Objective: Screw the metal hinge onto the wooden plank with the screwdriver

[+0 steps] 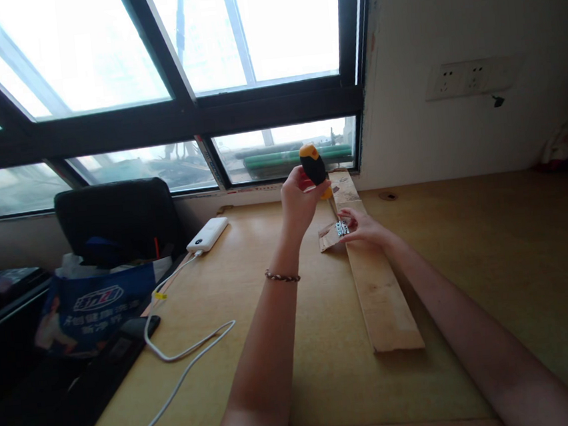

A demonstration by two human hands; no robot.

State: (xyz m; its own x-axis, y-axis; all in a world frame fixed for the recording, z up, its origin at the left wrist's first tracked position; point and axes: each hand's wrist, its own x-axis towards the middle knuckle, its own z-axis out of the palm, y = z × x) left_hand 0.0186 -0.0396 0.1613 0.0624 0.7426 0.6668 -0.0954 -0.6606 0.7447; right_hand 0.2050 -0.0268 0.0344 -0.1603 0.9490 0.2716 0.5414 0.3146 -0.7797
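Note:
My left hand (299, 201) is closed around the black and orange handle of a screwdriver (312, 163). The handle stands tilted, and its thin shaft points down toward a small metal hinge (342, 228); whether the tip touches the hinge I cannot tell. With thumb and fingers, my right hand (364, 225) grips the hinge at the left edge of a long wooden board (385, 297). To the left of the hinge, a short wooden piece (330, 237) sticks out beside the board. The fingers partly hide the hinge and its screws.
A white power bank (208, 235) lies at the table's left edge, its white cable (191, 349) looping across the table (251, 290). Beyond that edge are a black chair (118, 219) and a blue bag (107, 310). A window and a wall with sockets (474, 78) border the back.

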